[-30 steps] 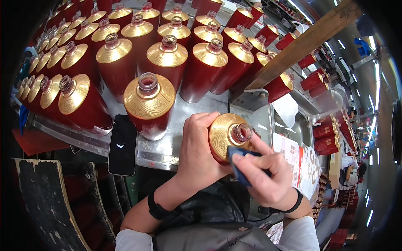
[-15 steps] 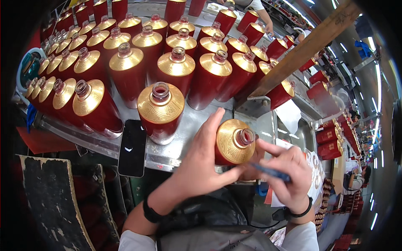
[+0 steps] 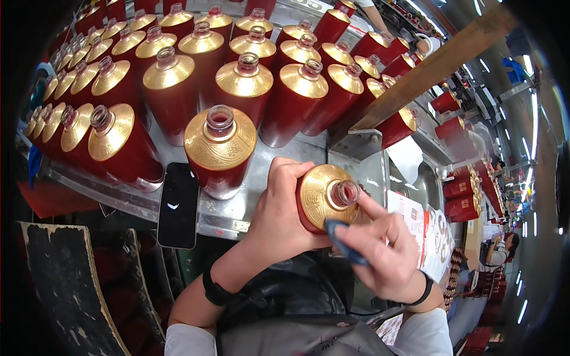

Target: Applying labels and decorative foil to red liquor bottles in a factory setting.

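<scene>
While the left hand (image 3: 285, 213) wraps its fingers around the body of a red bottle with a gold shoulder (image 3: 323, 199), the bottle is held clear of the metal tabletop (image 3: 237, 213), just in front of its near edge and close to the person's chest. Its open glass neck points up toward the camera.

The right hand (image 3: 380, 252) is closed in a pinch on a small dark blue cloth (image 3: 344, 240). The cloth lies against the gold shoulder on the near side of the neck, and the index finger extends beside the neck. Each wrist carries a black band.

On the tabletop, a further red bottle with a patterned gold shoulder (image 3: 219, 148) stands upright just beyond the left hand, apart from it. A black phone (image 3: 177, 204) lies flat, screen up, at the near edge to the left of that bottle. Behind these, many identical red-and-gold bottles (image 3: 246, 80) stand upright in close rows, all uncapped. A wooden beam (image 3: 427, 68) runs diagonally along the right side of the rows. To the right of the right hand, printed white cartons (image 3: 424, 222) are stacked.
</scene>
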Demonstrator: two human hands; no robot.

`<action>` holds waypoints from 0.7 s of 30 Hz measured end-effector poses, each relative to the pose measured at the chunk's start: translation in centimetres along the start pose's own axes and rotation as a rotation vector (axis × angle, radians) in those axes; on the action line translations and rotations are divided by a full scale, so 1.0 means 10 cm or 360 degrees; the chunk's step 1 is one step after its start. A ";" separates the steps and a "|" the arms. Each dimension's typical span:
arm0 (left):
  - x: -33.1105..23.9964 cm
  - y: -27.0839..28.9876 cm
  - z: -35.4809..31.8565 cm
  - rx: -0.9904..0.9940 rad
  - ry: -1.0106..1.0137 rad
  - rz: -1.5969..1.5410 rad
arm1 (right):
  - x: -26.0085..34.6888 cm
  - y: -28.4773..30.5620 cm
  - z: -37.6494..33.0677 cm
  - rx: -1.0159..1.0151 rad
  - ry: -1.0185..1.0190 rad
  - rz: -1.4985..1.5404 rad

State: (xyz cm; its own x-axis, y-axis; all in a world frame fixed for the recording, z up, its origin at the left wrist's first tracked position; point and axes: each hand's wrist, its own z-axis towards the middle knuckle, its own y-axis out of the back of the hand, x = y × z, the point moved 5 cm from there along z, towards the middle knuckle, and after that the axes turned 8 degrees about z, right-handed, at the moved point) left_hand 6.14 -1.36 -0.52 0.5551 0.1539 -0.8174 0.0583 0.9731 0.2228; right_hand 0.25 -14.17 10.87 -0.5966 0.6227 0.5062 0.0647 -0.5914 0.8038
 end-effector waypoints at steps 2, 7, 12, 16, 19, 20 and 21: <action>0.00 -0.01 -0.02 -0.0032 0.0034 0.0006 | 0.08 -0.04 -0.04 0.0215 0.0107 0.0049; -0.07 0.02 -0.07 -0.0171 -0.0036 0.0122 | 0.00 0.08 -0.02 -0.0157 -0.0055 0.0057; -0.15 -0.04 -0.15 -0.0380 -0.0017 0.0297 | 0.11 -0.13 -0.02 0.0211 0.0143 -0.0058; -0.15 0.01 -0.14 -0.0195 -0.0001 0.0253 | 0.06 0.07 -0.11 -0.0026 -0.0081 0.0315; -0.11 0.10 -0.10 0.0134 0.0239 -0.0137 | 0.02 0.12 -0.06 -0.0172 -0.0083 0.0184; -0.11 0.14 -0.03 0.0230 0.0185 -0.0139 | 0.00 0.08 -0.06 -0.0180 -0.0084 0.0177; -0.11 0.15 0.03 0.0325 0.0130 -0.0143 | -0.02 0.03 -0.05 -0.0205 -0.0027 0.0129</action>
State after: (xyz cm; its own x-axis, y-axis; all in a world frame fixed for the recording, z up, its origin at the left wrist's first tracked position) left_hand 5.82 -0.12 0.89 0.4716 0.0898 -0.8772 0.2756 0.9300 0.2433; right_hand -0.02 -14.70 10.85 -0.5800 0.5782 0.5738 0.0081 -0.7003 0.7138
